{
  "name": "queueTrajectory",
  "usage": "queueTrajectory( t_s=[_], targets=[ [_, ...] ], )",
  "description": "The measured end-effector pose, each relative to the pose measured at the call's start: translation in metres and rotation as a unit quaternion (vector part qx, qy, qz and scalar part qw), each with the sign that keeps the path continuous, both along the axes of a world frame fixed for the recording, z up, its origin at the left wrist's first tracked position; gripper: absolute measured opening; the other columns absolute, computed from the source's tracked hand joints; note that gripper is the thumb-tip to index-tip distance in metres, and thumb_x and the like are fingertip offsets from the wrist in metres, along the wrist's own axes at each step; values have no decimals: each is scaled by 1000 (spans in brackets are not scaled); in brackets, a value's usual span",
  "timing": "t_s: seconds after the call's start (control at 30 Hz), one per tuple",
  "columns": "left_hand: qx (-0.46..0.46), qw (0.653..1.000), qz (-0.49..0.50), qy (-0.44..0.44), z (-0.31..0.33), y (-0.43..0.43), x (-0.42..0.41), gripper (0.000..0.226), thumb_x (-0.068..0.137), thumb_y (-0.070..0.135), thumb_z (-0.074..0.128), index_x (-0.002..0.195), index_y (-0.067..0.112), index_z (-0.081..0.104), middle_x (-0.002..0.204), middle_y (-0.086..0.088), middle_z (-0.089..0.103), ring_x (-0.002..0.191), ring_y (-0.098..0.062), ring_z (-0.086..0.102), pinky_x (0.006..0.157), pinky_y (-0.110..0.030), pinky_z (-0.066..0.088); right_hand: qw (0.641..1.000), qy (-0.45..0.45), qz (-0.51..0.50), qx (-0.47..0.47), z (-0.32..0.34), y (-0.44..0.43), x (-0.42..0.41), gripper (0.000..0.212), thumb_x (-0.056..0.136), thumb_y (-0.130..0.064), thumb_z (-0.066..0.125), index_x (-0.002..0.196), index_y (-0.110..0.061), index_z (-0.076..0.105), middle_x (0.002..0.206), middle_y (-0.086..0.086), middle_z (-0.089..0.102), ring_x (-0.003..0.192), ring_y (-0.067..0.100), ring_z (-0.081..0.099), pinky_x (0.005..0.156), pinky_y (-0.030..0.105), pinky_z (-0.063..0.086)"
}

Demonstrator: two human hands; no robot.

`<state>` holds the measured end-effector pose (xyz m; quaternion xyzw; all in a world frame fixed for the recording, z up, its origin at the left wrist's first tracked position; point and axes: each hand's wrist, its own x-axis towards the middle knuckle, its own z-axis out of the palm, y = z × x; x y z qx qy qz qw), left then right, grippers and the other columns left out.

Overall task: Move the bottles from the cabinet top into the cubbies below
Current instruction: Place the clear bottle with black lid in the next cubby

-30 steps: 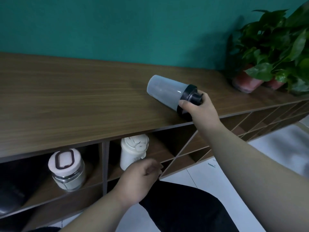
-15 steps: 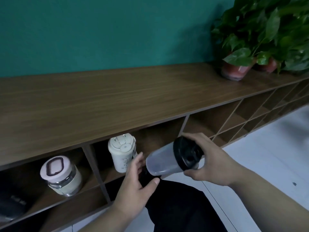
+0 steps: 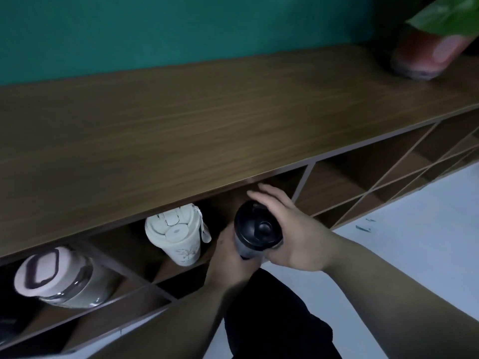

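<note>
A translucent grey shaker bottle with a black screw lid (image 3: 255, 233) stood roughly upright at the mouth of a cubby just under the cabinet top, its lid facing the camera. The left hand (image 3: 228, 257) was wrapped around the bottle's lower body from the left. The right hand (image 3: 293, 234) cupped the lid's right side, fingers loosely spread and extended over the top rather than clenched.

Just left of it, in the same cubby, stood a cream-white plastic tumbler with a flip lid (image 3: 178, 235). One cubby further left sat a clear glass jar with a pale pink lid ringed in dark purple (image 3: 55, 277), tilted in view.

The long cabinet top of brown wood-grain laminate (image 3: 207, 130) stretched across the frame. At its far right end sat a blurred reddish plant pot (image 3: 427, 53) under green leaves (image 3: 448, 15). Behind it rose a flat teal wall (image 3: 155, 29). More open cubbies (image 3: 375, 177) ran off to the right above a pale grey floor (image 3: 414, 255).
</note>
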<state>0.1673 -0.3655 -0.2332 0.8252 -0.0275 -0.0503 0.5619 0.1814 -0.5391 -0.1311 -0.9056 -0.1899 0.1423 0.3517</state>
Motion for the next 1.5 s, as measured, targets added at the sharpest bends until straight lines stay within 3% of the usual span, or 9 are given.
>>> queueTrajectory(
  t_s=[0.1,0.17,0.23,0.33,0.47,0.57,0.73,1.1,1.5],
  targets=[
    [-9,998,50,45,-9,-14,15,74,70,31,88,126,58,48,128,11,63,117,-6,63,99,-38,54,992,17,-114,54,-23,6,15,123,65,-36,93,157,-42,11,157,-24,15,134,-1,38,99,21,49],
    [-6,997,66,45,-18,-21,28,63,73,39,82,129,46,54,125,10,65,116,-11,65,95,-45,57,986,12,-152,71,-35,12,24,124,62,-36,94,157,-39,14,148,-19,28,124,-5,42,98,19,46],
    [25,996,71,40,-26,-24,37,57,74,44,75,128,40,58,120,11,67,112,-8,65,91,-40,58,985,0,-159,69,-45,17,33,121,62,-35,94,157,-35,19,144,-18,36,122,-4,46,98,20,44],
    [77,992,88,39,-32,-21,38,68,74,44,74,137,29,54,123,10,65,109,-5,63,90,-30,55,987,-2,-147,60,-54,19,43,117,60,-36,93,156,-33,26,148,-13,39,130,2,48,101,23,45],
    [83,989,109,64,-34,-21,35,84,76,30,84,145,10,43,132,-11,62,121,-28,59,95,-32,47,987,8,-144,75,-66,18,50,114,57,-38,93,154,-30,33,147,-12,43,133,4,47,109,31,46],
    [84,986,123,72,-40,-20,38,80,76,28,84,143,11,44,132,-12,63,123,-32,59,98,-38,49,988,11,-131,84,-71,19,56,109,58,-39,92,152,-27,38,146,-11,45,134,6,48,109,32,46],
    [112,983,109,96,-44,-17,42,78,79,24,81,143,12,40,134,-13,60,124,-33,56,94,-35,45,990,12,-111,81,-69,16,62,102,60,-29,94,147,-22,43,137,-12,47,126,5,51,101,21,45],
    [129,983,103,80,-50,-13,43,75,78,24,82,139,10,43,131,-14,63,122,-34,58,95,-39,48,990,7,-126,69,-70,18,60,109,57,-35,93,150,-20,39,141,-7,49,132,13,50,108,37,46],
    [131,985,98,60,-50,-14,42,74,78,20,83,140,8,45,133,-13,62,124,-32,57,99,-41,48,987,11,-140,76,-73,18,58,112,58,-31,94,153,-20,36,146,-6,47,135,10,47,111,36,43]
  ],
)
